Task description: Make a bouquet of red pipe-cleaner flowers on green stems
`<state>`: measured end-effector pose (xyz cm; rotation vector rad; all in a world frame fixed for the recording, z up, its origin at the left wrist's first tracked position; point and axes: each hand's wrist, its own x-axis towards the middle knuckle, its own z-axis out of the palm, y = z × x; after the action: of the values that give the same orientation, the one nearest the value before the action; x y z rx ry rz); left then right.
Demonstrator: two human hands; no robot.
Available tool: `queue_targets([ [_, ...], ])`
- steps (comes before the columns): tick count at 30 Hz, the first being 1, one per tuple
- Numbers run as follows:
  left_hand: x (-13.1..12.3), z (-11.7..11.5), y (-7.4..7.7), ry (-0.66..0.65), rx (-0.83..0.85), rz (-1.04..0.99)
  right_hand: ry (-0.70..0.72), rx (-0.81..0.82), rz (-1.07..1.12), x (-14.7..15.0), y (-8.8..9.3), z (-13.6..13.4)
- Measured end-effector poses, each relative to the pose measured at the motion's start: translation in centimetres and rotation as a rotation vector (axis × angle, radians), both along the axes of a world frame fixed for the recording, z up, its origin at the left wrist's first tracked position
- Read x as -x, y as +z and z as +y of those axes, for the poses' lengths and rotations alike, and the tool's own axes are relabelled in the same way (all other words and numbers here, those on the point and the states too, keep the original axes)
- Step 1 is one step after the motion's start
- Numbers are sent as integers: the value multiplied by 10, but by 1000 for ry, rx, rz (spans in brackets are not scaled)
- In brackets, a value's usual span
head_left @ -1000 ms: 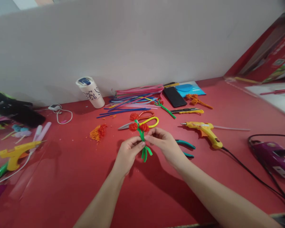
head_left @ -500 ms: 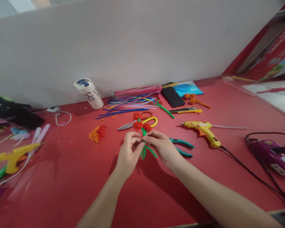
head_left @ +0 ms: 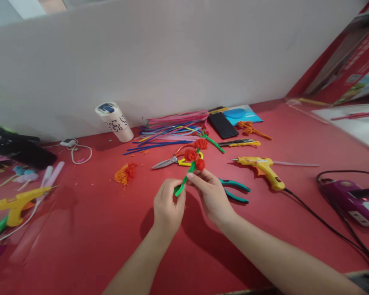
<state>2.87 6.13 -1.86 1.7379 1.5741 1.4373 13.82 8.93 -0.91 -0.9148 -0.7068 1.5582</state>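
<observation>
Between my two hands is a pipe-cleaner flower (head_left: pixel 191 155) with three fuzzy red blooms on a green stem, tilted up to the right. My right hand (head_left: pixel 211 192) pinches the stem just under the blooms. My left hand (head_left: pixel 169 205) is closed around the lower end of the stem, where green strands show between thumb and fingers. Right behind the flower lie scissors (head_left: pixel 165 162) with one orange and one yellow handle, partly covered by the blooms. Teal-handled pliers (head_left: pixel 236 185) rest beside my right hand, their head hidden behind it.
Pipe cleaners (head_left: pixel 172 127) lie by the wall, next to a white tumbler (head_left: pixel 118 123) and a black phone (head_left: pixel 224 125). Orange and red fluff (head_left: pixel 125 174) sits left of the scissors. Yellow glue guns lie at right (head_left: pixel 263 168) and left (head_left: pixel 18 203); a purple power strip (head_left: pixel 353 200) stands far right.
The flower has tipped over to the right, its blooms shifting right and its lower end swinging left. My left hand has moved slightly down and closed on the green strands.
</observation>
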Motion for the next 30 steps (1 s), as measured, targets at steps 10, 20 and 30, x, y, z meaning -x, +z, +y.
queue_targets([
  [10, -2, -1, 13, -11, 332, -441, 74, -72, -4, -4, -1, 2],
  [20, 9, 10, 19, -319, 693, -889, 234, -87, 68, -10, -4, 8],
  [30, 4, 7, 9, -81, 376, -247, 152, -72, -184, -5, -5, 8],
])
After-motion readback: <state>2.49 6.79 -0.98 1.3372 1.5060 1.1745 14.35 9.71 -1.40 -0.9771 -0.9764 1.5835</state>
